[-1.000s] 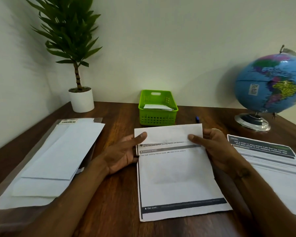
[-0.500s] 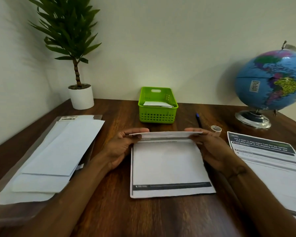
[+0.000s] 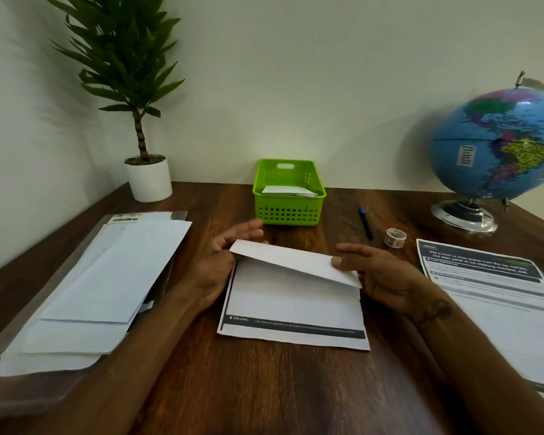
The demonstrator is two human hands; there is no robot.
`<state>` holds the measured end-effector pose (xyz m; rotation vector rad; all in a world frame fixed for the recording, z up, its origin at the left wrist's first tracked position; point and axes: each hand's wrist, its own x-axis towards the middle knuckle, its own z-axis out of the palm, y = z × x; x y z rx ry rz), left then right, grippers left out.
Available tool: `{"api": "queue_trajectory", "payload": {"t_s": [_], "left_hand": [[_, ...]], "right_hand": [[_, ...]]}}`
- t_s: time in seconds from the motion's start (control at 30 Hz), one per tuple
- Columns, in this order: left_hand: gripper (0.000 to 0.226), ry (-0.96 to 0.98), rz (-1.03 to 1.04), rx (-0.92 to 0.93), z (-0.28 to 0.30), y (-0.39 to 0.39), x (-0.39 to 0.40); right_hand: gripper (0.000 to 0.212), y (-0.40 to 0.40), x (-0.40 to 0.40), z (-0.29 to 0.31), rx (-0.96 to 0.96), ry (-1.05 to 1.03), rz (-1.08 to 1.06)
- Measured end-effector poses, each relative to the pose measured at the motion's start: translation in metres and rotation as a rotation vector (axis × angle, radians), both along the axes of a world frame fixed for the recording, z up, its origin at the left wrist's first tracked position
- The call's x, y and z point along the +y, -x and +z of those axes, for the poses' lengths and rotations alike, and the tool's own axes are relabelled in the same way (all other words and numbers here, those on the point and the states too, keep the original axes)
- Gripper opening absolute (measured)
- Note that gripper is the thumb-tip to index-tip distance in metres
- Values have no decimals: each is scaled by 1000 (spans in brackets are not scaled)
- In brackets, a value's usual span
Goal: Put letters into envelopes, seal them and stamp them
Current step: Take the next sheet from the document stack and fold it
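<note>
A printed letter [image 3: 292, 306] lies on the desk in front of me, its top part folded over and standing up as a loose flap. My left hand [image 3: 220, 259] is at the flap's left end with fingers straight, just behind the paper. My right hand [image 3: 377, 271] is at the flap's right end, thumb on the paper's top and fingers extended behind it. A stack of white envelopes [image 3: 107, 284] in a clear sleeve lies to the left. A small roll of stamps [image 3: 395, 237] sits right of center.
A green basket [image 3: 288, 211] holding a white paper stands at the back center. A blue pen [image 3: 365, 222] lies beside it. A potted plant [image 3: 148, 180] is back left, a globe [image 3: 496, 146] back right. More printed sheets [image 3: 496, 296] lie at the right edge.
The letter's top was folded further down toward me and the sheet slid closer. Both hands have loosened from pinching the fold, and the flap has sprung up on the left.
</note>
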<state>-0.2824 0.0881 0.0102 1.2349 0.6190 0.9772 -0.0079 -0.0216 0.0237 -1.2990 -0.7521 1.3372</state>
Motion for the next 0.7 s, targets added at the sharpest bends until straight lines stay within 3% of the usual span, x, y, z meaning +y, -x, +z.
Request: {"api": "queue_trajectory", "payload": {"t_s": [0.1, 0.17, 0.27, 0.4, 0.5, 0.7], "left_hand": [[31, 307, -82, -131, 6, 2, 0], [41, 384, -173, -143, 8, 5, -2], [42, 270, -224, 9, 5, 2, -7], [48, 191, -102, 192, 2, 0, -9], [38, 229, -16, 175, 3, 1, -8], [30, 322, 8, 49, 6, 2, -6]], "right_hand": [[66, -1, -2, 1, 56, -74, -44], [64, -3, -1, 4, 64, -129, -118], [60, -3, 0, 3, 57, -160, -199], [64, -5, 2, 1, 78, -165, -194], [61, -10, 3, 0, 53, -144, -90], [29, -14, 5, -4, 50, -143, -76]]}}
